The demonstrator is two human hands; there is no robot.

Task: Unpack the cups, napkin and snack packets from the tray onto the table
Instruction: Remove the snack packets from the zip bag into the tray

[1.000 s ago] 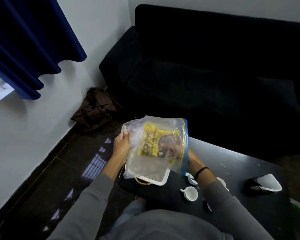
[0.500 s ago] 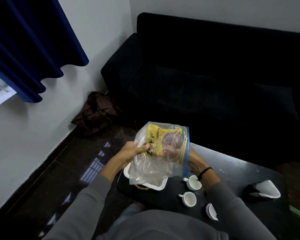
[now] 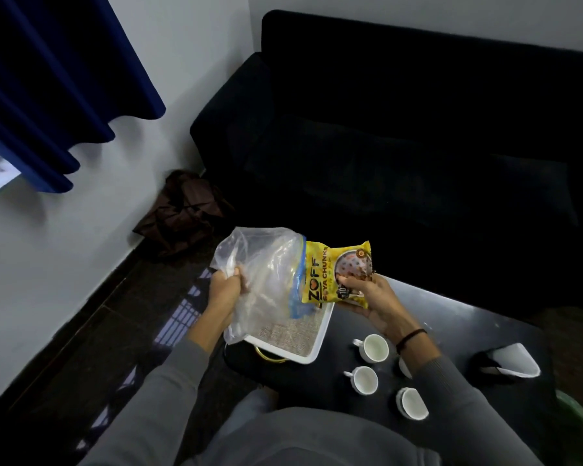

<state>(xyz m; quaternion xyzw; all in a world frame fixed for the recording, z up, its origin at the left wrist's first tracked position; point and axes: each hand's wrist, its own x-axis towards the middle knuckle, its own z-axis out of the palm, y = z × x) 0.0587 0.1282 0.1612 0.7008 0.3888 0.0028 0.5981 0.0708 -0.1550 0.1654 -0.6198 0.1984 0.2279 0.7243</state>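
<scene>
My right hand point(image 3: 367, 294) holds the yellow snack packet point(image 3: 330, 270) beside the clear bag point(image 3: 266, 274), gripped by my left hand point(image 3: 224, 287) above the tray point(image 3: 303, 344). It looks like the snack step. Next I should lay the packet on the table point(image 3: 451, 327), by the cups point(image 3: 372, 348).

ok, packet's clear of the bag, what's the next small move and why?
Probably lower the right hand and set the yellow snack packet on the bare black table beyond the cups. The packet is outside the zip bag, which the left hand grips above the tray, and it belongs on the table.
</scene>
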